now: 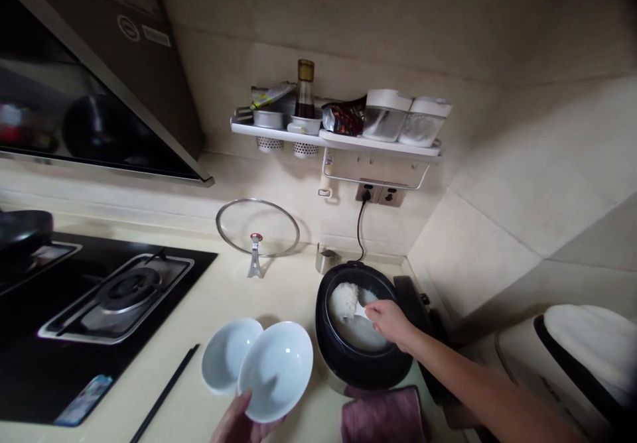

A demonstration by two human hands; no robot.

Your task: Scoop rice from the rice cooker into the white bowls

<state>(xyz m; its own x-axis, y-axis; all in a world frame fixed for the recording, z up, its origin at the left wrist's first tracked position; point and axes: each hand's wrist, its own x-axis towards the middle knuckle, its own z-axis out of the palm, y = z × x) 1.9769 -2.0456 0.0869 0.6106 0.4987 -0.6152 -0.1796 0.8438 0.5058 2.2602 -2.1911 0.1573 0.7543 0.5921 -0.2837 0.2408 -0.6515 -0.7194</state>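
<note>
Left hand [239, 423] gripping white bowl [276, 370] by rim; right hand [391, 320] clenched on paddle [359, 310], scooping rice [343, 299] in cooker [363, 370]; level lift probably called for.

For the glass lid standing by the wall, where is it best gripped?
Probably by the red knob at the centre of the glass lid, coming from the front: it stands upright on edge with the knob facing outward.

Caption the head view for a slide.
Right hand holds a paddle in the rice cooker; left hand holds a white bowl.
</note>
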